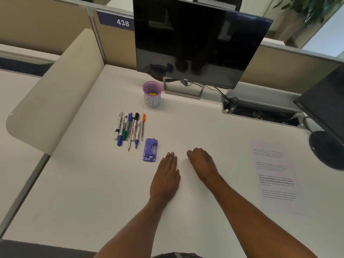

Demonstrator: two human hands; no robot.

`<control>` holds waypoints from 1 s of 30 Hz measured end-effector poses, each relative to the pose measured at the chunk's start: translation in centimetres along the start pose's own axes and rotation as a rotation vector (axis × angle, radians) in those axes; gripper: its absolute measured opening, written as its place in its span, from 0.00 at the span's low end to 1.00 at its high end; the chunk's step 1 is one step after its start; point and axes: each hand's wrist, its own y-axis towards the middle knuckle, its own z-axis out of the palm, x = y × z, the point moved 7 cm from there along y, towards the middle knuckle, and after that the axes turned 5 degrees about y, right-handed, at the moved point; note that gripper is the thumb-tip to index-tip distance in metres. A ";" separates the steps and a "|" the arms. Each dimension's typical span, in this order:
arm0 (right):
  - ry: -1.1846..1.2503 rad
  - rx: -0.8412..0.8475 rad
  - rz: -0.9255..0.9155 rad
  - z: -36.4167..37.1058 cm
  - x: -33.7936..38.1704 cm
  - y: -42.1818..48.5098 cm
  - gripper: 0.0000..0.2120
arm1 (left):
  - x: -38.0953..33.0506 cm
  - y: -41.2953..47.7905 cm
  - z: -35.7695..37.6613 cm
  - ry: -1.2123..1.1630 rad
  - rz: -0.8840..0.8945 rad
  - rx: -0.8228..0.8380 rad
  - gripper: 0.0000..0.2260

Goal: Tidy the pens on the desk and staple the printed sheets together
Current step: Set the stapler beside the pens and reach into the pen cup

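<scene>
Both hands empty, palms down on the white worktop (93, 183): left hand (165, 175) flat with fingers spread out straight, right hand (202, 162) loosely curled. Pens (129, 128) bunched at far left, purple stapler (150, 150) just near them, mesh cup (152, 94) farther back. Printed sheets (275, 175) well apart, right.

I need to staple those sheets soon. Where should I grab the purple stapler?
Probably across its long sides at mid-body, coming from above with the left hand. The purple stapler lies flat, long axis pointing away from you, sides clear, beside that hand's fingers.
</scene>
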 end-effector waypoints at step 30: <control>-0.019 -0.128 -0.250 -11.5 16.1 24.9 0.05 | 0.3 0.6 0.2 0.106 0.000 -0.022 0.27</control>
